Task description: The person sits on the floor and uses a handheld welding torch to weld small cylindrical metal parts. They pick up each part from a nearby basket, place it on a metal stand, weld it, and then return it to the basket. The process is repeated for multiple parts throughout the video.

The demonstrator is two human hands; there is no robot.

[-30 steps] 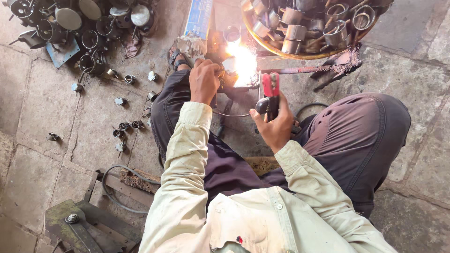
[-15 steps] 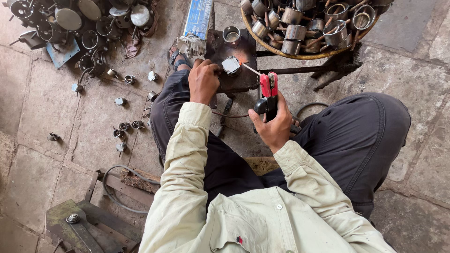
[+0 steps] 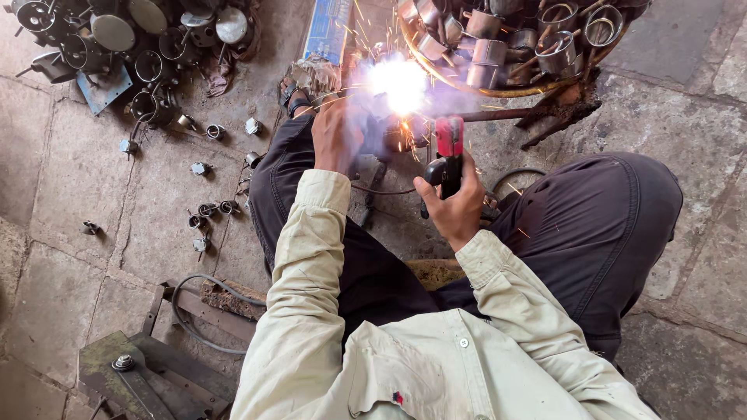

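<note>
Right hand [image 3: 454,204] clamped around a red-tipped electrode holder [image 3: 449,148], angled toward the bright arc [image 3: 401,82]; left hand [image 3: 336,136] apparently closed on the glare-hidden workpiece, steadying it on the stand

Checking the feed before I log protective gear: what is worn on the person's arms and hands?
Both arms are in long sleeves of a pale cream button shirt, loose and creased, with plain cuffs ending at the wrists. The left hand and right hand are bare: no gloves, and no watch, ring or band shows. The left sleeve and right sleeve carry no visible markings.
</note>
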